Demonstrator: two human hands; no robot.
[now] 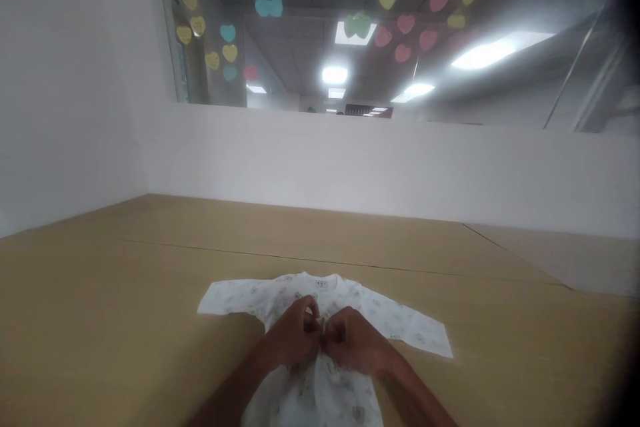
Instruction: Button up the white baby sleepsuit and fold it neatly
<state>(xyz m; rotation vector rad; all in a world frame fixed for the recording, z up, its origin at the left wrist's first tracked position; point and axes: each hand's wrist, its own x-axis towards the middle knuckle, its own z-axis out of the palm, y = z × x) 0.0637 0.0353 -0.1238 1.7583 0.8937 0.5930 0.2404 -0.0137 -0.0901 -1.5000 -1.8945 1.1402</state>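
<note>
A small white long-sleeved garment [410, 327] with a faint print, like baby clothing, lies face up with its sleeves spread to both sides. Its round neckline with a printed label points away from me. My left hand [297, 333] and my right hand [353, 340] meet over the middle of the chest, at the front opening. The fingers of both hands are curled into pinches on the front edge of the cloth. What exactly sits between the fingertips, cloth or a fastener, is hidden. Below the hands the lower front runs out of view.
The garment rests on a wide wooden table [125, 300] with a seam running across it. A white wall [300, 153] stands behind the table, and another rises at the left. Above is a window [310, 47] with coloured heart stickers and reflected ceiling lights.
</note>
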